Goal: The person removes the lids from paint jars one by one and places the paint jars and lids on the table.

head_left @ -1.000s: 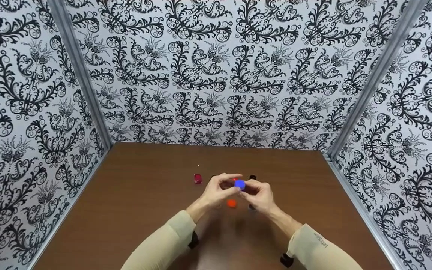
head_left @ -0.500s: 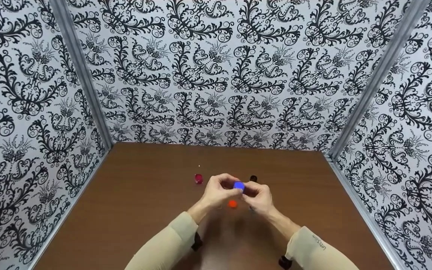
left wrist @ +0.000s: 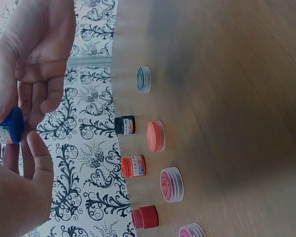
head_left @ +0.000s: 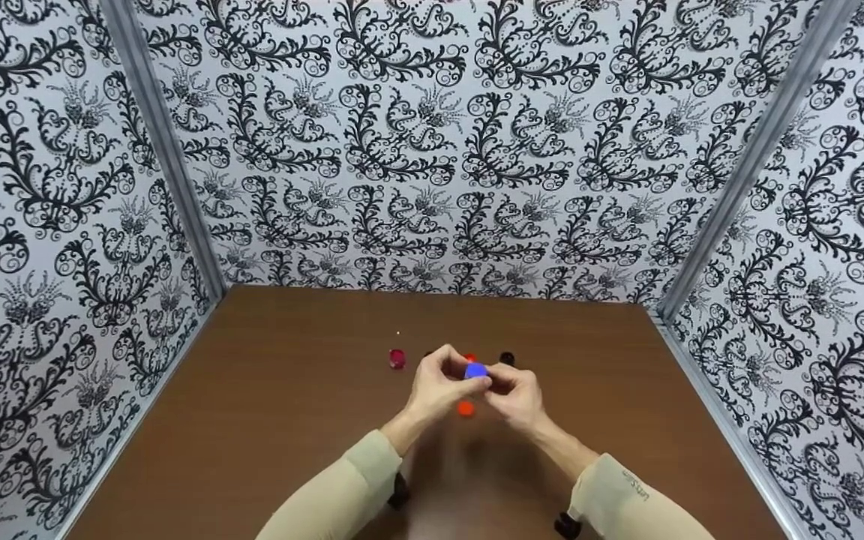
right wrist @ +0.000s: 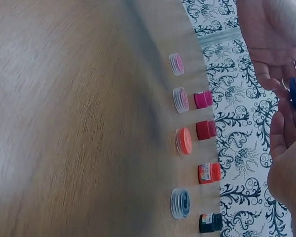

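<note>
A small blue paint jar (head_left: 475, 370) is held up above the table between both hands. My left hand (head_left: 438, 386) grips it from the left, thumb in front and fingers bent behind. From the other side my right hand (head_left: 518, 394) pinches the same jar with thumb and fingers. In the left wrist view the blue jar (left wrist: 8, 127) shows a printed label, with the right thumb across it. Its far end is cut off by the frame edge there. Most of the jar is hidden by fingers in the right wrist view.
On the brown table (head_left: 289, 420) stand jars in magenta (right wrist: 203, 99), red (right wrist: 205, 130), orange (right wrist: 209, 173) and black (right wrist: 210, 222). Nearer lie ribbed clear lids, among them pink (right wrist: 181, 100), orange (right wrist: 184, 141) and grey (right wrist: 180, 203). Patterned walls (head_left: 432, 150) surround the table.
The left index finger, stretched out past the jar a second ago, is now bent in against it. The jar has shifted slightly left and tilted a little, still between both hands.
</note>
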`<action>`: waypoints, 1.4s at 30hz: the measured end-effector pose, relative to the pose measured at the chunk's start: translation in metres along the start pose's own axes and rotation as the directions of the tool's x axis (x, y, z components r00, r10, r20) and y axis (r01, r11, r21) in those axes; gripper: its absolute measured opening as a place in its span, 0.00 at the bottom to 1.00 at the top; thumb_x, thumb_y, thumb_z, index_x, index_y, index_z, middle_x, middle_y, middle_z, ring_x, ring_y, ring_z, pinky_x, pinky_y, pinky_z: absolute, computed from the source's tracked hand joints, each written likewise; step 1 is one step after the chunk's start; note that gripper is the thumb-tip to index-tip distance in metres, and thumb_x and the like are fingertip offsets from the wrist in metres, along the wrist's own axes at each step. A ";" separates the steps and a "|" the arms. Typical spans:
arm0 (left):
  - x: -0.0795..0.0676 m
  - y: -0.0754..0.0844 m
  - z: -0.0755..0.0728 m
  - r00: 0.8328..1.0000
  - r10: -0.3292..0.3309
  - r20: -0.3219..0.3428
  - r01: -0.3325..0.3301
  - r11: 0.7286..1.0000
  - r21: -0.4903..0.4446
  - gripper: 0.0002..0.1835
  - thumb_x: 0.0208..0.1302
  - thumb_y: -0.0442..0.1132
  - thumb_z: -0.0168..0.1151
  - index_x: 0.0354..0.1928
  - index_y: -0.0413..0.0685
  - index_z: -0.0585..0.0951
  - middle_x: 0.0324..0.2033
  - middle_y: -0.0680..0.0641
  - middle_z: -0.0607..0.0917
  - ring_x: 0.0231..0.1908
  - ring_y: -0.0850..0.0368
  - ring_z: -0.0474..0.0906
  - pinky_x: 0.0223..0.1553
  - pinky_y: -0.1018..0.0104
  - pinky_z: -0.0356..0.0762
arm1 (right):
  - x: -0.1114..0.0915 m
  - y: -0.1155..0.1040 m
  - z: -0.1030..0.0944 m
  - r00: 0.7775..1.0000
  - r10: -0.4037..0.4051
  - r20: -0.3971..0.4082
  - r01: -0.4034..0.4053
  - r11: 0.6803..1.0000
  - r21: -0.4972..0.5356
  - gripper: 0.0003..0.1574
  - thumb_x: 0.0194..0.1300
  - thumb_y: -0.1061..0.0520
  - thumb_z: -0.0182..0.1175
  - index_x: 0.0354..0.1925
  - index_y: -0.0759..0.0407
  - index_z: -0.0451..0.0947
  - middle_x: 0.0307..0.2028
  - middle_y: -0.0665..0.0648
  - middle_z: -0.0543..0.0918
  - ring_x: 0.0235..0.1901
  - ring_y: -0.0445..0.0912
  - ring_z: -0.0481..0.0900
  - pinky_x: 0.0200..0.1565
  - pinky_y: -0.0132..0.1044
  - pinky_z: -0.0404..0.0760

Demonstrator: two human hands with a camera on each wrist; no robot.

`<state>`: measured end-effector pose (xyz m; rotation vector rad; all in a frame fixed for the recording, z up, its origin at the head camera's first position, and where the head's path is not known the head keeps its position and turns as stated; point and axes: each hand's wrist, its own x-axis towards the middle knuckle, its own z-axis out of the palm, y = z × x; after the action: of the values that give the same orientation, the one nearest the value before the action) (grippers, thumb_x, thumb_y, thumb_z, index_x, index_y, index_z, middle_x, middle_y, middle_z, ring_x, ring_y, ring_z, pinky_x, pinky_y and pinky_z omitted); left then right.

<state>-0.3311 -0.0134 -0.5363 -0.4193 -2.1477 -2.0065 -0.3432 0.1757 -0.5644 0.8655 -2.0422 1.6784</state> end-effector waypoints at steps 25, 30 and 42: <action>0.008 -0.004 -0.015 0.967 0.066 0.246 -0.065 0.998 -0.012 0.18 0.66 0.35 0.76 0.56 0.35 0.90 0.48 0.29 0.91 0.40 0.57 0.88 0.45 0.74 0.86 | -0.001 -0.003 -0.011 0.993 0.094 0.072 -0.098 0.994 0.053 0.21 0.66 0.69 0.78 0.55 0.77 0.89 0.46 0.64 0.96 0.45 0.38 0.94 0.48 0.31 0.92; 0.004 -0.001 -0.008 0.985 0.017 0.171 -0.019 1.000 0.012 0.17 0.64 0.37 0.80 0.51 0.37 0.87 0.42 0.34 0.92 0.36 0.59 0.86 0.42 0.73 0.85 | -0.001 -0.004 -0.009 0.988 0.148 0.041 -0.150 0.986 0.071 0.24 0.66 0.66 0.80 0.56 0.78 0.88 0.47 0.72 0.95 0.44 0.37 0.94 0.47 0.31 0.92; -0.002 0.001 0.004 0.998 -0.031 0.062 0.030 0.999 0.022 0.22 0.61 0.41 0.87 0.48 0.39 0.83 0.42 0.38 0.91 0.39 0.57 0.87 0.44 0.71 0.86 | -0.003 -0.001 -0.011 0.986 0.163 0.023 -0.164 0.986 0.037 0.21 0.64 0.73 0.76 0.55 0.78 0.88 0.47 0.79 0.92 0.42 0.32 0.93 0.46 0.28 0.91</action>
<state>-0.3287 -0.0092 -0.5365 -0.4543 -2.2232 -2.0106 -0.3411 0.1869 -0.5627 0.7467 -2.1523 1.8070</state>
